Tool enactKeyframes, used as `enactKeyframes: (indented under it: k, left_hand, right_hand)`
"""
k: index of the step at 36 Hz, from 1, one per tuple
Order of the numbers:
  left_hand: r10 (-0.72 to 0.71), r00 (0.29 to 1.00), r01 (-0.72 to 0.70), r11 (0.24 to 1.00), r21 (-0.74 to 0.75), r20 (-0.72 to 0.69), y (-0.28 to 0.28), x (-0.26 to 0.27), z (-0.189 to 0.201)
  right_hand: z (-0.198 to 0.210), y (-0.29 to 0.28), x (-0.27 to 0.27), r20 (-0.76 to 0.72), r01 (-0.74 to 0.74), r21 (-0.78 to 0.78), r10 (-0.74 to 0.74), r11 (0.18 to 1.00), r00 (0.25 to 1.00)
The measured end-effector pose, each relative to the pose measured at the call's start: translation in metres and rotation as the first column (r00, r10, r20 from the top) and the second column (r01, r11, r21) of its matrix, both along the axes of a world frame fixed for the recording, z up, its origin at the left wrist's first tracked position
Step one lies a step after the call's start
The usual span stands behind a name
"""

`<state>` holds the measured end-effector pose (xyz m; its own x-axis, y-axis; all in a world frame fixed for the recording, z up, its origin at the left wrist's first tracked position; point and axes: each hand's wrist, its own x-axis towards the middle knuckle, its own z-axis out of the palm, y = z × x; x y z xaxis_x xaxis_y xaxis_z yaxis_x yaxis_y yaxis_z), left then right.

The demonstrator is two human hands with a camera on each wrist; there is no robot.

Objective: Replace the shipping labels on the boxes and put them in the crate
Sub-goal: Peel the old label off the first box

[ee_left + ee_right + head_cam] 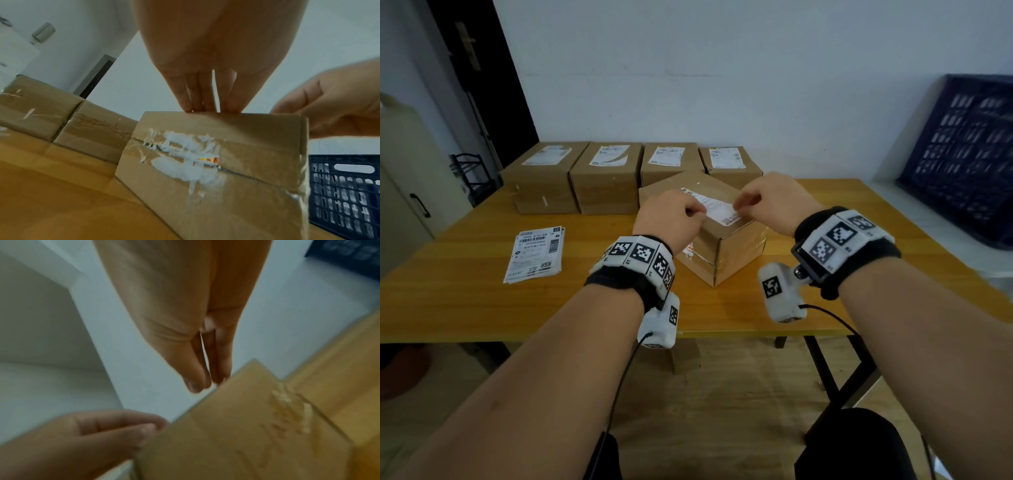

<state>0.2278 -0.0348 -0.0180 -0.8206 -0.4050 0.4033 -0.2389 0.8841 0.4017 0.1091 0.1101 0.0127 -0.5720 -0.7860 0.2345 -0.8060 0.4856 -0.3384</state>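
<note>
A taped cardboard box [722,246] sits turned at an angle in the middle of the wooden table [482,301]. A white shipping label [717,207] lies on its top. My left hand [697,211] is over the label's left end. In the left wrist view its fingertips [197,105] stand straight down on the box's top edge [226,162]. My right hand [739,205] is at the label's right edge, thumb and fingers [197,382] pinched together beside the box [246,434]. The dark blue crate [962,154] stands at the far right.
Several labelled cardboard boxes [606,178] stand in a row along the table's back edge. A stack of loose shipping labels [536,253] lies on the table to the left. A beige cabinet [407,192] stands beyond the table's left side.
</note>
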Motion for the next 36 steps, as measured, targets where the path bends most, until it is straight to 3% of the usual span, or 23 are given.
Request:
enactKeyframes:
  k: [4, 8, 13, 36]
  left_hand:
    - [-0.042, 0.997, 0.044, 0.998, -0.037, 0.057, 0.0, -0.003, 0.008]
    - [-0.114, 0.989, 0.119, 0.992, -0.052, 0.1, 0.005, -0.007, 0.015]
    - [-0.156, 0.961, 0.203, 0.959, -0.199, 0.228, 0.016, -0.017, 0.026]
    - [-0.013, 0.954, 0.179, 0.827, -0.533, 0.299, 0.03, -0.025, 0.02]
  right_hand:
    - [-0.01, 0.003, -0.009, -0.021, 0.105, -0.036, -0.105, 0.994, 0.994]
    - [-0.013, 0.002, -0.011, -0.007, 0.111, -0.052, -0.111, 0.992, 0.994]
    - [-0.016, 0.003, -0.013, 0.019, 0.117, -0.096, -0.115, 0.988, 0.993]
    - [-0.016, -0.001, -0.011, 0.035, 0.153, -0.101, -0.15, 0.983, 0.988]
